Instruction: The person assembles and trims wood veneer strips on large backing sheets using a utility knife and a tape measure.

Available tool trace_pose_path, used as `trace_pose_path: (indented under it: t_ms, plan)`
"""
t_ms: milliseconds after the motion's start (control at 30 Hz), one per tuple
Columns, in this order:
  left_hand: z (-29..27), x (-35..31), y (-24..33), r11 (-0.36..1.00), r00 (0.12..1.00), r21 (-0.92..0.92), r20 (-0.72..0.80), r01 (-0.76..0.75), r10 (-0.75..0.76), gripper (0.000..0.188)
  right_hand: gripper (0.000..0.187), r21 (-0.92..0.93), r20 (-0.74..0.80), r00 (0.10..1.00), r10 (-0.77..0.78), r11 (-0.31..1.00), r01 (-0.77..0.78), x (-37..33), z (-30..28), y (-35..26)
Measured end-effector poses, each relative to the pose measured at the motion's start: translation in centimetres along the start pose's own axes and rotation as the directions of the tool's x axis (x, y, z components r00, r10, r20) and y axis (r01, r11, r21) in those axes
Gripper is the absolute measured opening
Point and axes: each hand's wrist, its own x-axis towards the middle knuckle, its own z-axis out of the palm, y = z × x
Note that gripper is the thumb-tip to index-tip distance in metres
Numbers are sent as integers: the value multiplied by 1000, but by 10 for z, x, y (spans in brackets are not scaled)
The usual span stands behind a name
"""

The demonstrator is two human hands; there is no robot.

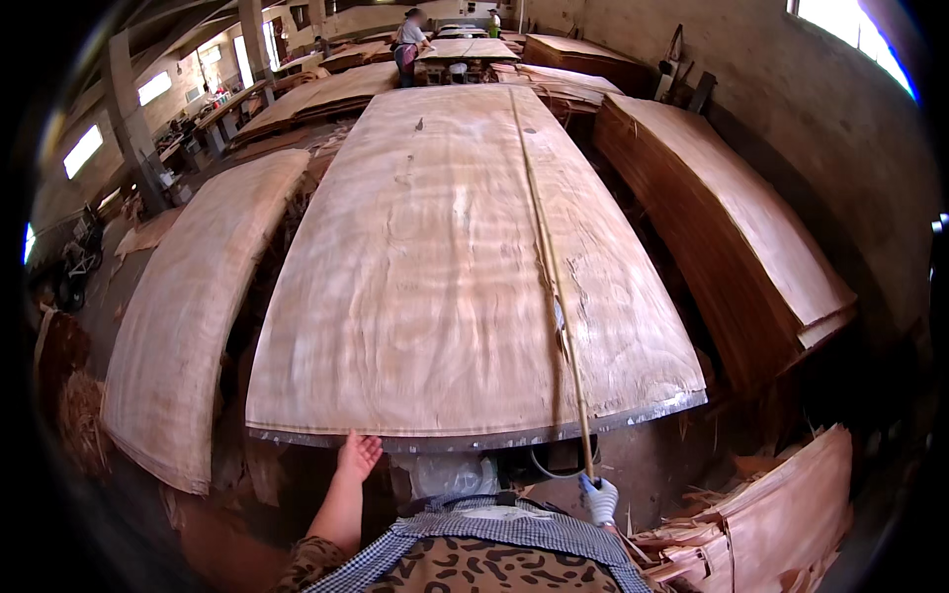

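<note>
A large pale wood veneer sheet lies on a long table in front of me, its near edge by a grey table edge. My left hand, bare, is at that near edge with its fingers stretched out and holding nothing; whether the fingertips touch the sheet is hard to tell. In a white-grey glove, my right hand is closed round the near end of a long thin wooden stick. The stick runs lengthwise over the right part of the sheet to its far end. Beside it are a split and a small hole in the veneer.
Veneer stacks flank the table, one at left and a tall one at right. Torn veneer pieces lean at the lower right. Under the near edge is a clear plastic bag. A co-worker stands at a farther table.
</note>
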Motion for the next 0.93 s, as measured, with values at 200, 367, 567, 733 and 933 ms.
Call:
trace_pose_path:
  t_ms: [200, 367, 567, 733, 933]
  plan:
    - [45, -12, -3, 995, 990, -89, 139, 44, -31, 34, 14, 322, 323, 945, -58, 945, -52, 7, 41, -98]
    - [40, -21, 21, 999, 982, 19, 184, 37, -39, 39, 17, 501, 620, 779, 95, 716, -486, 42, 77, -120]
    - [-48, 34, 65, 979, 962, -140, -251, -147, 108, 39, 14, 308, 327, 945, -24, 948, -83, 52, 118, -123]
    - [-48, 30, 29, 991, 941, -54, -325, -123, 99, 29, 27, -192, 159, 981, -108, 971, 139, 58, 105, -98]
    - [-41, 34, 30, 975, 919, 3, -333, -224, 212, 38, 25, -268, 152, 977, -146, 946, 183, 60, 105, -106]
